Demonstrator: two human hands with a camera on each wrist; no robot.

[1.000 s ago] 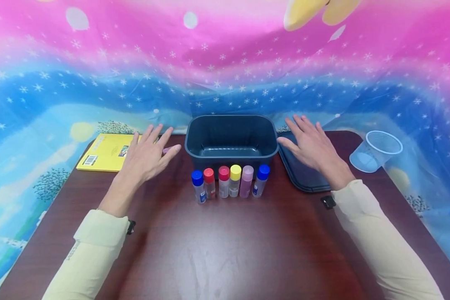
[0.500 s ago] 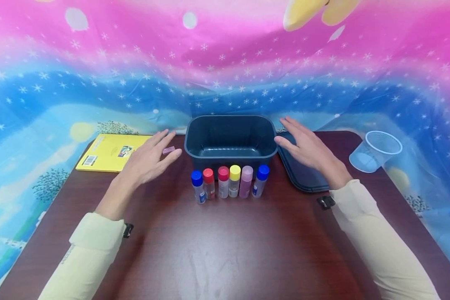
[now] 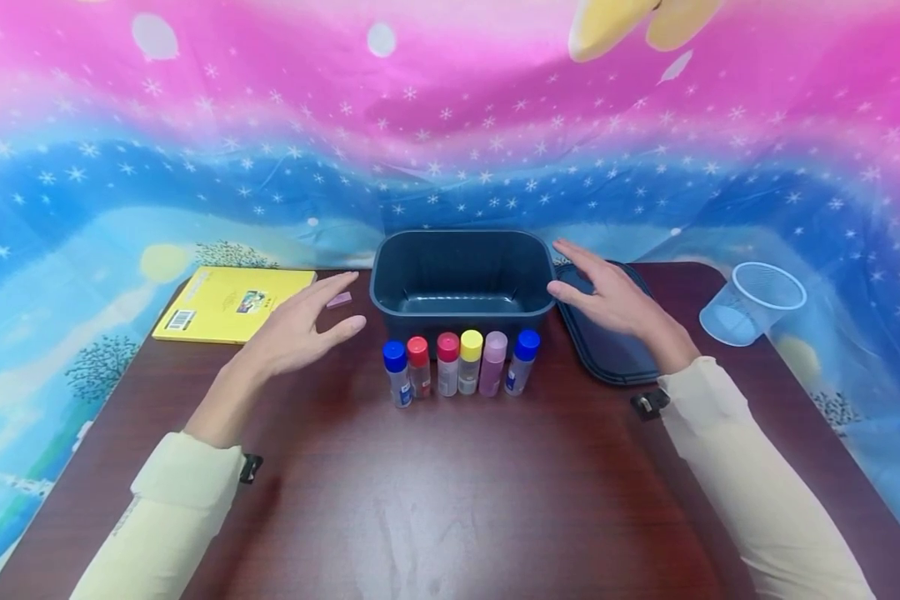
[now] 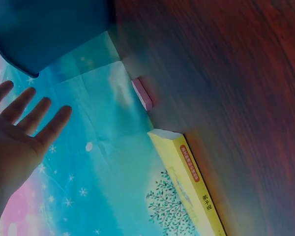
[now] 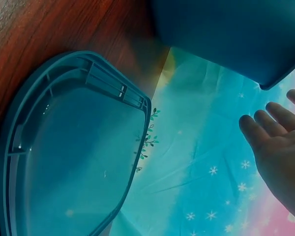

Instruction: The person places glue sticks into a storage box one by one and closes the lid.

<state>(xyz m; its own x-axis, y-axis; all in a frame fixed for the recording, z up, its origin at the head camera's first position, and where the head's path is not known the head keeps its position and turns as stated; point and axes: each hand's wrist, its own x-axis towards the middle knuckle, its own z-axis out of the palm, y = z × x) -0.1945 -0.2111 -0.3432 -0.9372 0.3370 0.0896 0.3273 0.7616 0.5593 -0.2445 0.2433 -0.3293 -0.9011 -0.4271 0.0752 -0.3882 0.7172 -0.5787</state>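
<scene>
A deep dark-blue plastic bin stands at the back middle of the table, its mouth facing up. My left hand is held in the air left of it, fingers extended and thumb apart, holding nothing. Beyond that thumb lies a small pink block. My right hand is raised on the other side, fingertips close by the bin's right rim, palm turned inward and bare. In front of the bin, several small clear bottles with coloured caps stand in a row. Below the right hand lies a dark lid.
A yellow book lies at the back left, partly behind the left hand. At the far right a light-blue mesh cup stands near the table edge. A printed cloth hangs behind the brown table.
Both hands have turned from palms down to palms facing inward. The left hand has dropped slightly, uncovering more of the book and the pink block. The objects have stayed in place.
</scene>
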